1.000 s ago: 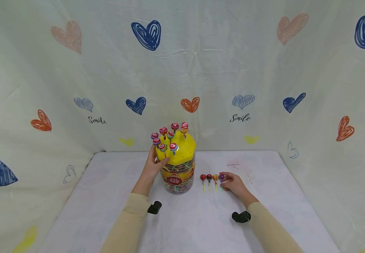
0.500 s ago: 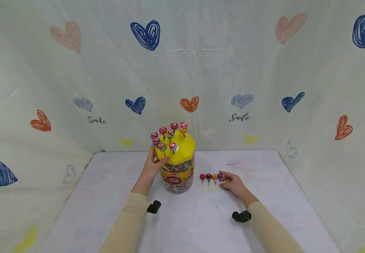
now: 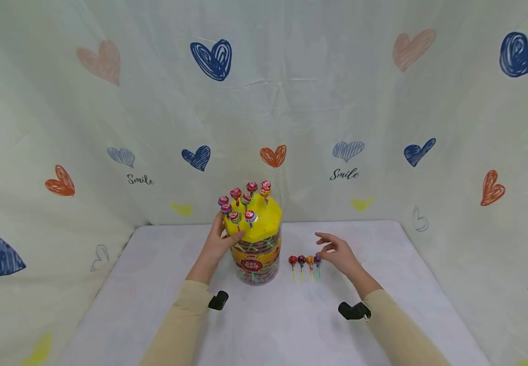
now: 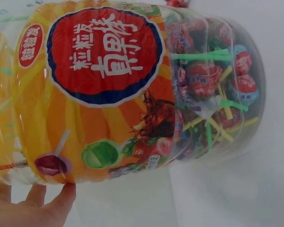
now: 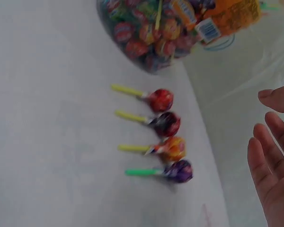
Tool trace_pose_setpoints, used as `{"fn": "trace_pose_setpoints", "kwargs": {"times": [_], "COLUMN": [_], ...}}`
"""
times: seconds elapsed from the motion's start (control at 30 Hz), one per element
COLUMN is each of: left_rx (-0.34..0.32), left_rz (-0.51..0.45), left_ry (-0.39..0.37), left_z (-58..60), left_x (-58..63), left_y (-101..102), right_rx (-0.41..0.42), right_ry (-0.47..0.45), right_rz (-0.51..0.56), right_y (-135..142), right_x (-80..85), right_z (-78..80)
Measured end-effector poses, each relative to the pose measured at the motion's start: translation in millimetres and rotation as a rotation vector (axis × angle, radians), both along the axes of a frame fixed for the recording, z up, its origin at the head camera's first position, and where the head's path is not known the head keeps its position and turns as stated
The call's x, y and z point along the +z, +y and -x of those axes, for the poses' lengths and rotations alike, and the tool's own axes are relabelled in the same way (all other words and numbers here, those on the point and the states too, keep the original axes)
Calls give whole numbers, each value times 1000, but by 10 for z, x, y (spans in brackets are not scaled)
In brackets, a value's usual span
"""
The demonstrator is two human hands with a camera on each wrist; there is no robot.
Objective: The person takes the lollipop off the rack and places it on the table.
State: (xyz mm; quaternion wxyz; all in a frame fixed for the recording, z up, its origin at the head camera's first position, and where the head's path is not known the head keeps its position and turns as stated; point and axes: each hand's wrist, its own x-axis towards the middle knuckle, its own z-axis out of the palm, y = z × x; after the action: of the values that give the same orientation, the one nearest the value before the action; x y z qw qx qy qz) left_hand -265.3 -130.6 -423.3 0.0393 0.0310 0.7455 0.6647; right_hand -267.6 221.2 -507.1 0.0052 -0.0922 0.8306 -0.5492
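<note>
A clear plastic jar (image 3: 256, 275) full of lollipops stands on the table, with an orange label (image 4: 28, 104) and a yellow lid (image 3: 269, 218). Several wrapped lollipops stick up from that lid. My left hand (image 3: 217, 244) holds the jar by its upper left side, thumb near the lid's edge. To the jar's right, a row of lollipops lies flat: a red one (image 5: 161, 100), a dark red one (image 5: 167, 124), an orange one (image 5: 173, 149) and a purple one (image 5: 180, 171). My right hand (image 3: 339, 255) hovers by the purple one, fingers spread, holding nothing.
A white cloth covers the table (image 3: 282, 325). Behind it hangs a pale curtain (image 3: 300, 117) printed with hearts and words. Each wrist carries a black camera, and both sleeves are beige.
My right hand has lifted off the purple lollipop and its fingers have spread. The lollipops stay in their row. My left hand keeps its place on the jar; the head view has tilted slightly.
</note>
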Motion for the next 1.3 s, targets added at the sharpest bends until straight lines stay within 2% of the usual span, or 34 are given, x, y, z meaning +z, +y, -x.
{"fn": "trace_pose_setpoints", "kwargs": {"times": [0.33, 0.6, 0.77, 0.97, 1.3], "left_rx": [-43, -26, -35, -45, -48], "left_rz": [11, -17, -36, -42, -38], "left_ry": [12, -15, -3, 2, 20], "left_z": [78, 78, 69, 62, 76], "left_x": [29, 15, 2, -7, -31], "left_y": [-16, -14, -6, -14, -9], "right_rx": [43, 116, 189, 258, 299], "right_ry": [54, 102, 142, 196, 215], "right_rz": [176, 290, 379, 428, 427], "right_y": [-399, -642, -815, -1024, -1158], "right_x": [656, 1004, 1147, 1246, 1309], "right_z": [-29, -30, -10, 22, 94]}}
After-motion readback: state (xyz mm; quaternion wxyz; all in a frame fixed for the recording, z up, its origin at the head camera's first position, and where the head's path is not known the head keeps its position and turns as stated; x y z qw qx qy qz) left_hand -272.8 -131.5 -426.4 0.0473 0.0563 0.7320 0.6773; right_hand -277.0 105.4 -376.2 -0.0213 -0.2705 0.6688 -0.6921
